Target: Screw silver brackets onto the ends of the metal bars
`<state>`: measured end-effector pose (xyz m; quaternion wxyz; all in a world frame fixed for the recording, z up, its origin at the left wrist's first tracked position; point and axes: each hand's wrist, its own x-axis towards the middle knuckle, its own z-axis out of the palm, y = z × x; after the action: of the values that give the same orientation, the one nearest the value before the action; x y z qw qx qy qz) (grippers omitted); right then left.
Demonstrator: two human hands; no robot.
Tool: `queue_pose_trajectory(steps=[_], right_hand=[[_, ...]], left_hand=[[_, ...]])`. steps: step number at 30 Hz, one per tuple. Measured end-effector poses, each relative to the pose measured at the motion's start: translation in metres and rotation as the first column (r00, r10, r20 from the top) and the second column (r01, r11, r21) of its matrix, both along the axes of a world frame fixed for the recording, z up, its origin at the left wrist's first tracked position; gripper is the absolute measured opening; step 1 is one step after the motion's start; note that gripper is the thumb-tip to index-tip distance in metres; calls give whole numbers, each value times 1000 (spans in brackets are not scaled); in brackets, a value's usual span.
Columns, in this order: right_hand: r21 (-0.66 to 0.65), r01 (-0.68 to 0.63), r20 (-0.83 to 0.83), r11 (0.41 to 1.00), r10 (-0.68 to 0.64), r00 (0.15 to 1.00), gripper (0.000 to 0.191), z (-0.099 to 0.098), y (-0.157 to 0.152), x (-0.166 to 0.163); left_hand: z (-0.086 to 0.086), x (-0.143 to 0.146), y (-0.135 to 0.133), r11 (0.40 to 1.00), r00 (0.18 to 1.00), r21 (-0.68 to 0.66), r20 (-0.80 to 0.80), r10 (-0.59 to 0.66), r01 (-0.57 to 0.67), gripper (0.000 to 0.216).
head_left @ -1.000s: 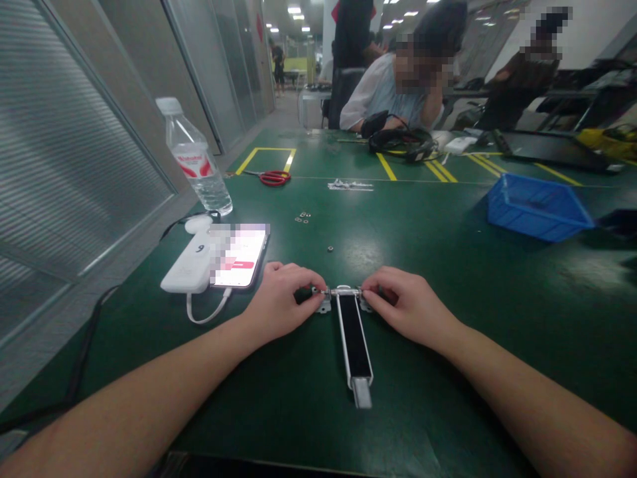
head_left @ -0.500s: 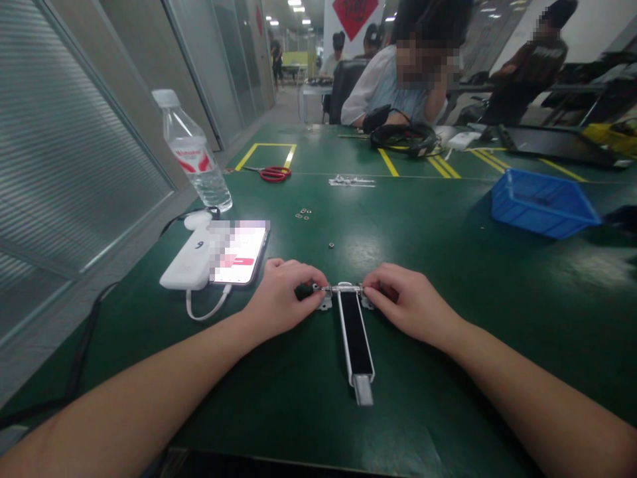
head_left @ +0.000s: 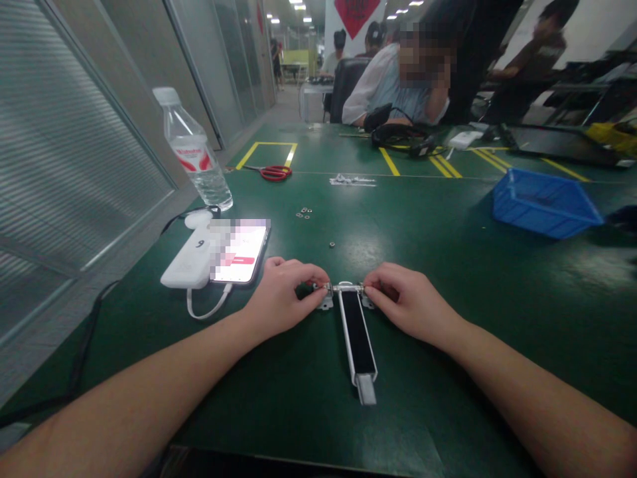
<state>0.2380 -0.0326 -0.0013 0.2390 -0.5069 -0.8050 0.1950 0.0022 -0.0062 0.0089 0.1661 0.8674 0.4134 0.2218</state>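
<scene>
A pedal-like metal part (head_left: 357,332) with a black pad lies on the green table, its silver tongue pointing toward me. Across its far end runs a metal rod (head_left: 347,288) between two small brackets. My left hand (head_left: 293,292) pinches the rod's left end at the left bracket (head_left: 326,303); the fingertips hide what exactly they grip. At the opposite end, my right hand (head_left: 403,299) is closed with thumb and forefinger on the rod by the right bracket (head_left: 368,303). Just beyond the rod sits a small nut (head_left: 332,245).
Several small washers or nuts (head_left: 304,212) lie farther off, with red-handled scissors (head_left: 275,173) and thin white strips (head_left: 352,180) behind. A water bottle (head_left: 196,156), a white power bank (head_left: 186,259) and a phone (head_left: 242,252) are at left, a blue bin (head_left: 545,206) at right. A person sits opposite.
The near end of the padded part has swung slightly to the right. Both hands keep their places at the rod's ends, and the view has shifted a little.
</scene>
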Motion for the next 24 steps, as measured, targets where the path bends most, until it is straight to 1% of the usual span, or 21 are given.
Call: queue_pose_trajectory(steps=[10,15,24], right_hand=[[9,-6,0,1000,6,1000,13,-1,0,0],[6,-6,-1,1000,6,1000,13,-1,0,0],[-7,-7,-2,1000,7,1000,13,0,0,0]], left_hand=[[-2,0,0,1000,1000,-2,12,7,-7,10],[-1,-1,0,1000,1000,-12,18,-9,9,11],[-1,-1,1,1000,1000,-8,-17,1,-2,8]])
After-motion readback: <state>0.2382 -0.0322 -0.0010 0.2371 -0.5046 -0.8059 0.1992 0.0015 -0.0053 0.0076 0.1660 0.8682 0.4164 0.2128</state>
